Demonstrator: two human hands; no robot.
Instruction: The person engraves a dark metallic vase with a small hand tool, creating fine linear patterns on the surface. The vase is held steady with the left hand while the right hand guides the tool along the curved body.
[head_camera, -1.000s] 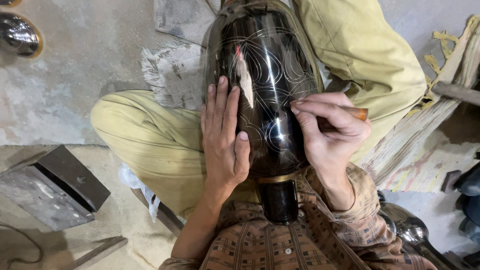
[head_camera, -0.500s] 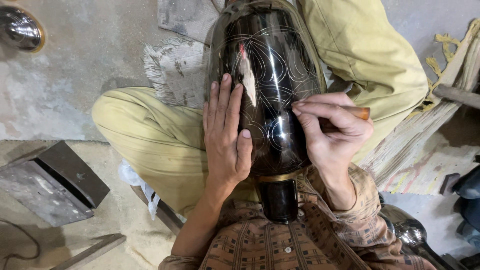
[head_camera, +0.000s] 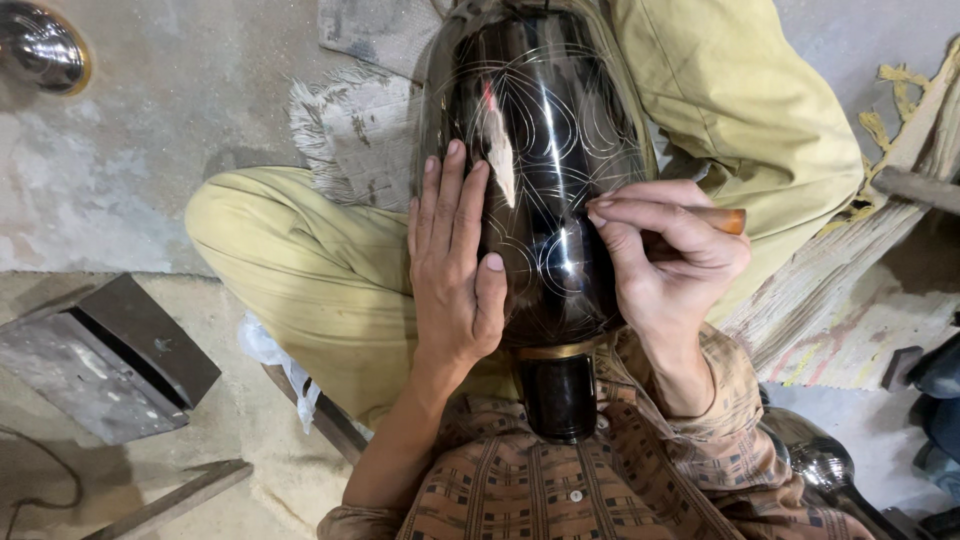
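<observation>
Concrete floor (head_camera: 150, 180), empty black vase (head_camera: 545, 170)

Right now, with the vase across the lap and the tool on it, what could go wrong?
1. The glossy black vase lies on the legs, steadied only by the flat left hand; it might roll or slip.
2. The right hand pinches a wooden-handled tool against the curved surface; a skid could mar the fine engraved lines.
3. The left thumb sits near the working point and might get nicked.
</observation>
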